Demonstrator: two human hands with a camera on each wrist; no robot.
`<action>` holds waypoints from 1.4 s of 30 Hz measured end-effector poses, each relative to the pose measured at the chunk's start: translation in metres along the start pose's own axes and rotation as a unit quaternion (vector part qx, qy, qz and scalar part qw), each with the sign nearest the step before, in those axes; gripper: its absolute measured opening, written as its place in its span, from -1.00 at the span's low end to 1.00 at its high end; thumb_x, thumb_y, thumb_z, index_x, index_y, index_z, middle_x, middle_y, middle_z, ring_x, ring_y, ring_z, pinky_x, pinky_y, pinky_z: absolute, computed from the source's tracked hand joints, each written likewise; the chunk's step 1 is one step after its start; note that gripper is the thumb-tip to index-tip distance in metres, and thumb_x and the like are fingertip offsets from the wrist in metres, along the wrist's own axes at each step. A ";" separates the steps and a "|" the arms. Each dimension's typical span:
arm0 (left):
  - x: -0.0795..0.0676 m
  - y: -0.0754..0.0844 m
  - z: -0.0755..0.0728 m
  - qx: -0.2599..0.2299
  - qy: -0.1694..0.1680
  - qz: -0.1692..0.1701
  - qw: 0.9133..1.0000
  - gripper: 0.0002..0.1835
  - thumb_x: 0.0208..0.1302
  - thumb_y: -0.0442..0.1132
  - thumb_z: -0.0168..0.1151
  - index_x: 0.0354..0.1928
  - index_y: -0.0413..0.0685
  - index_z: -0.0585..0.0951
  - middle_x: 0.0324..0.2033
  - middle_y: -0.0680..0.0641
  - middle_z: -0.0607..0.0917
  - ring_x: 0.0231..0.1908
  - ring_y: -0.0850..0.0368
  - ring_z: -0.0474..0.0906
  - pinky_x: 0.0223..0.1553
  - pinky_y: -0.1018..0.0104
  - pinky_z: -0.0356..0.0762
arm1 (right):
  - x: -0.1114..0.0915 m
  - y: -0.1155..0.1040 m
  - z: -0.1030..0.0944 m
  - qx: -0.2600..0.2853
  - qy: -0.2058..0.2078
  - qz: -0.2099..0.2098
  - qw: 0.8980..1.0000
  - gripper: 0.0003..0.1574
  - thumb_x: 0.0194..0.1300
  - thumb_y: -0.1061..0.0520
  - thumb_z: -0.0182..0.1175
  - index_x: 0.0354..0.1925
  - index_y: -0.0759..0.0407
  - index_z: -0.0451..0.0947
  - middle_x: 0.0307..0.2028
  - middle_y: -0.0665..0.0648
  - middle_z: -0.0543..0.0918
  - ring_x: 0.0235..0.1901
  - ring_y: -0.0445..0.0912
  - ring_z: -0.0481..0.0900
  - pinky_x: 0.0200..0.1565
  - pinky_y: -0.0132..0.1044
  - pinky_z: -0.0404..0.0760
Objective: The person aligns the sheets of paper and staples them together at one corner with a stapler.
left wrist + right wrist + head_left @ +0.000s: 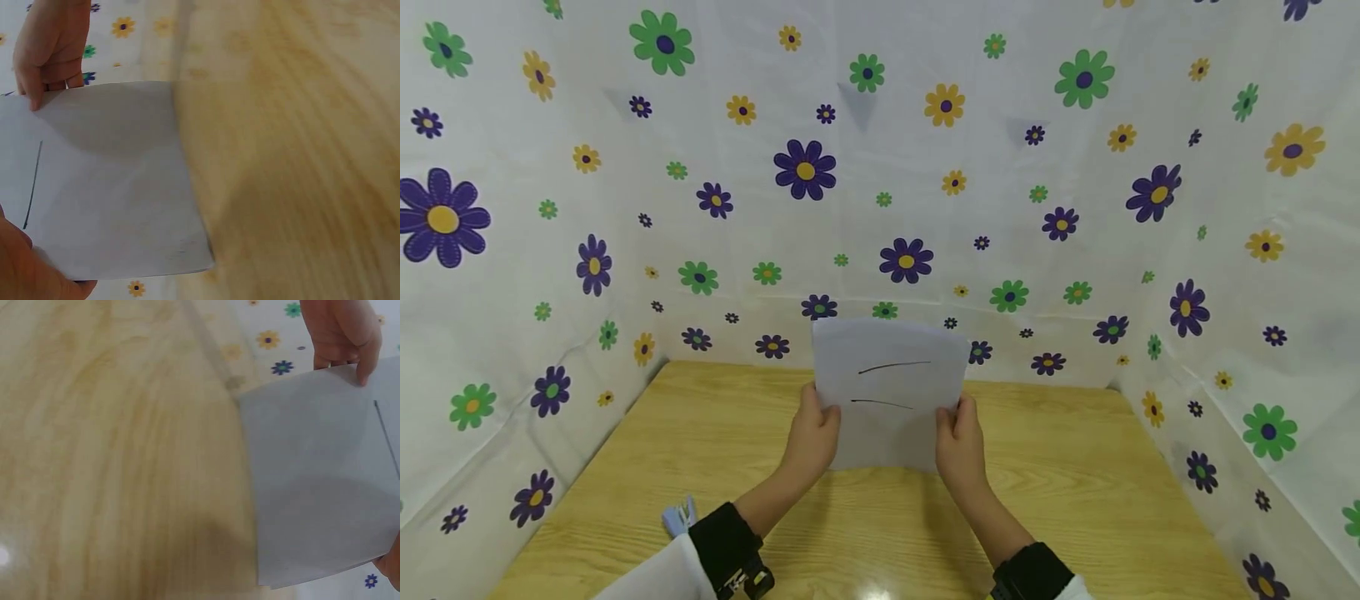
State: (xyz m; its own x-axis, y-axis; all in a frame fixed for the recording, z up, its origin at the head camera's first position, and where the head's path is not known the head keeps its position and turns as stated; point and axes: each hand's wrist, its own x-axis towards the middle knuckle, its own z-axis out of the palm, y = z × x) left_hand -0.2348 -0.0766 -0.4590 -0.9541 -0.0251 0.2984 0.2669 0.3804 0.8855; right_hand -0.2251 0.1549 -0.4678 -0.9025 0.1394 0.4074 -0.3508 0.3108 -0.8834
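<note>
White paper (887,433) with two dark pen strokes is held up above the table, its face toward me. My left hand (812,429) pinches its left edge, thumb on the front and the other fingers behind. At the opposite edge my right hand (962,442) grips it the same way. The right wrist view shows a doubled lower edge on the paper (312,456), so it seems to be more than one sheet. In the left wrist view the paper (119,181) bows slightly, and one stroke shows.
A light-blue object (676,518), possibly a small stapler, lies on the wooden table (1075,467) beside my left cuff, partly hidden by it. White flower-printed sheeting (880,225) stands behind the table and on both sides.
</note>
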 end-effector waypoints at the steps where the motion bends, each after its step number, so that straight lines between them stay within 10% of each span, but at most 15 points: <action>1: -0.002 -0.002 0.002 0.013 0.001 0.006 1.000 -0.62 0.54 -0.33 -0.07 0.31 -0.27 0.23 0.18 -0.40 0.52 0.07 -0.19 0.51 0.08 -0.10 0.51 | -0.002 0.003 0.001 -0.007 0.000 0.003 1.000 -0.63 0.58 0.27 -0.02 0.28 0.29 0.31 0.26 0.34 0.54 0.30 0.19 0.49 0.27 0.19 0.49; 7: 0.006 0.008 0.000 0.047 0.022 0.049 0.997 -0.70 0.51 -0.38 -0.05 0.21 -0.30 0.32 0.10 -0.41 0.58 0.01 -0.20 0.55 0.02 -0.14 0.54 | 0.007 -0.007 -0.003 -0.022 0.004 -0.001 1.000 -0.69 0.57 0.26 0.00 0.20 0.30 0.38 0.17 0.34 0.61 0.19 0.20 0.59 0.17 0.20 0.57; 16: 0.010 0.044 -0.011 -0.028 0.010 0.080 0.996 -0.71 0.61 -0.28 -0.10 0.28 -0.06 0.32 0.21 -0.29 0.56 0.19 -0.28 0.59 0.09 -0.30 0.58 | 0.025 -0.035 -0.024 0.084 0.001 -0.051 0.995 -0.69 0.58 0.32 -0.07 0.21 0.30 0.36 0.17 0.29 0.55 0.21 0.19 0.57 0.21 0.25 0.53; 29: -0.010 -0.011 0.009 0.007 0.001 0.016 1.000 -0.64 0.57 -0.36 -0.08 0.32 -0.25 0.28 0.25 -0.33 0.52 0.29 -0.21 0.45 0.25 -0.17 0.44 | -0.004 0.020 -0.008 -0.013 -0.031 0.034 0.999 -0.58 0.61 0.19 -0.03 0.33 0.28 0.32 0.33 0.32 0.51 0.37 0.20 0.42 0.31 0.25 0.43; 42: 0.004 0.030 -0.008 -0.012 0.009 0.074 0.997 -0.69 0.62 -0.31 -0.12 0.30 -0.12 0.30 0.20 -0.32 0.51 0.20 -0.30 0.55 0.11 -0.28 0.56 | 0.013 -0.020 -0.022 0.035 -0.030 -0.042 0.998 -0.61 0.61 0.26 -0.07 0.32 0.19 0.32 0.25 0.27 0.54 0.28 0.20 0.52 0.29 0.28 0.44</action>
State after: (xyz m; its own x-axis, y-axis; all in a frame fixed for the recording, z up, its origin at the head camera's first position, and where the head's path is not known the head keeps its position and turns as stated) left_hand -0.2300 -0.0729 -0.4284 -0.9014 0.0132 0.4327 0.4083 0.3582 0.8396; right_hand -0.2245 0.1708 -0.4392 -0.8818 0.0595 0.4678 -0.4401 0.2522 -0.8618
